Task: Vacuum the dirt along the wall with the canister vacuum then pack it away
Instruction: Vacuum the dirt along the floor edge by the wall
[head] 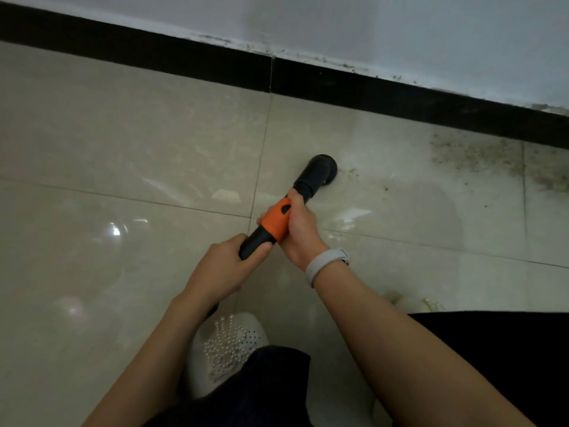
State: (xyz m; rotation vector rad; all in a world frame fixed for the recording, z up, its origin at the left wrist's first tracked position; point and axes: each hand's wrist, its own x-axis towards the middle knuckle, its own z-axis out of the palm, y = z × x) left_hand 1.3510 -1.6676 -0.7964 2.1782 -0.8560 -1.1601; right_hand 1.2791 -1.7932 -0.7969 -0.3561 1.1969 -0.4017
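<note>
Left hand (226,266) grips black tube (255,241) | right hand (297,226) grips orange collar (276,218)

The floor tiles (123,149) are glossy and smooth, pale beige, and mirror the ceiling lights. The skirting (184,60) is dark and matt; the wall (400,32) above it is painted, matt, and scuffed along its lower edge. The vacuum nozzle (320,169) looks like black matt plastic, and the grip (278,220) like orange plastic. The dirt (474,155) is loose and grainy. The wristband (326,263) seems smooth white rubber. The shoe (228,346) is white, perforated, studded with shiny beads.
</note>
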